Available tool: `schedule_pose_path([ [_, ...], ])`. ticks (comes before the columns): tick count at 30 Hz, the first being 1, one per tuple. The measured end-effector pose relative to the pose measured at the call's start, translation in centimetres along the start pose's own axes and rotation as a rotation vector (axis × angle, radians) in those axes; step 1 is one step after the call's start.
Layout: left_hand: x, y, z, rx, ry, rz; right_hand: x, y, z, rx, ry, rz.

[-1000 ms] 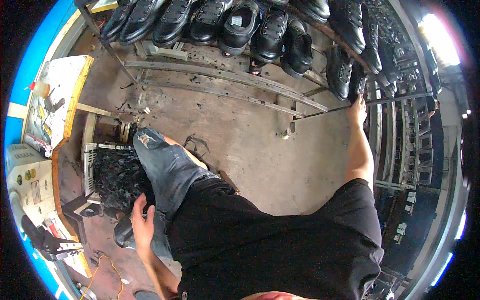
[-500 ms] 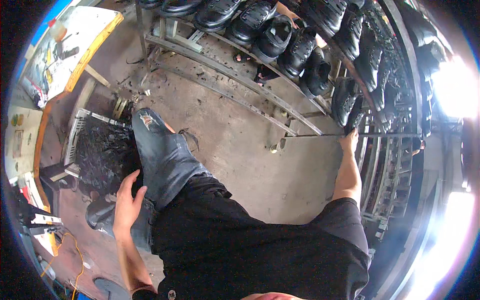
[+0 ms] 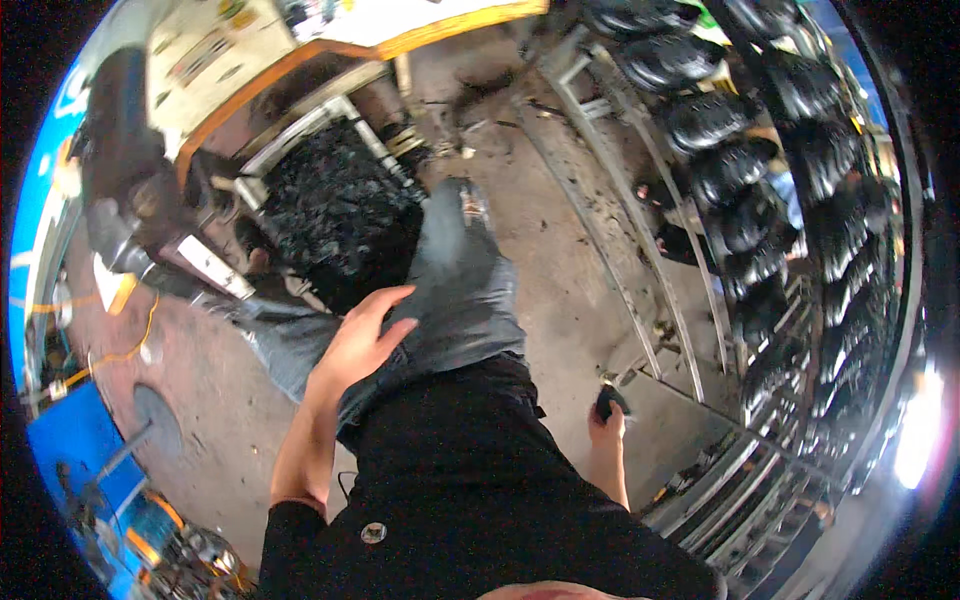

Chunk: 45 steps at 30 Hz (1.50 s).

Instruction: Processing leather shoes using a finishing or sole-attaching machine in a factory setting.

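Head view: our right hand (image 3: pixel 606 430) pinches a rounded black thing (image 3: pixel 610 403) (blurred); our left hand (image 3: pixel 358 348), fingers spread, over faded denim (image 3: pixel 455 290)

Yellow cord (image 3: pixel 124 356) on floor (image 3: pixel 215 400), left side; grey disc (image 3: pixel 157 418) near blue panel (image 3: pixel 62 440); cream cabinet (image 3: pixel 215 62), upper left.

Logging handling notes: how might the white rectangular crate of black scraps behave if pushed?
The white rectangular crate is probably stiff, given its straight rim. Its wide shape suggests sliding rather than tipping. The loose black scraps inside could shift.
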<state>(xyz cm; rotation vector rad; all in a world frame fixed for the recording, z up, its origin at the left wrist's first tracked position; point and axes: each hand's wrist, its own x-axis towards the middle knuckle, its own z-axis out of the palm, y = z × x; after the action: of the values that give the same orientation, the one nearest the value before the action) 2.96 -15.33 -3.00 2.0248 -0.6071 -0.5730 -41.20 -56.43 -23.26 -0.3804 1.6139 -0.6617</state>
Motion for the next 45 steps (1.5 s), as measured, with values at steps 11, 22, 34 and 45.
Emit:
schedule_pose_path([
  [11,1.2,-1.4,-3.4,-1.404,0.093,0.132,-30.2,-6.7,28.3,-1.231,-1.340,-0.637],
  [22,-2.6,3.8,-5.8,-1.131,0.479,0.147,-26.7,0.3,39.6,-0.435,-1.515,-0.112],
  [34,-2.8,1.9,-5.4,-1.011,0.565,0.158,-35.0,-4.7,45.6,-0.386,-1.636,-0.514],
  [45,-5.5,-0.2,-6.5,-1.454,0.747,0.136,-43.5,-2.7,45.6,-0.675,-1.666,-0.805],
])
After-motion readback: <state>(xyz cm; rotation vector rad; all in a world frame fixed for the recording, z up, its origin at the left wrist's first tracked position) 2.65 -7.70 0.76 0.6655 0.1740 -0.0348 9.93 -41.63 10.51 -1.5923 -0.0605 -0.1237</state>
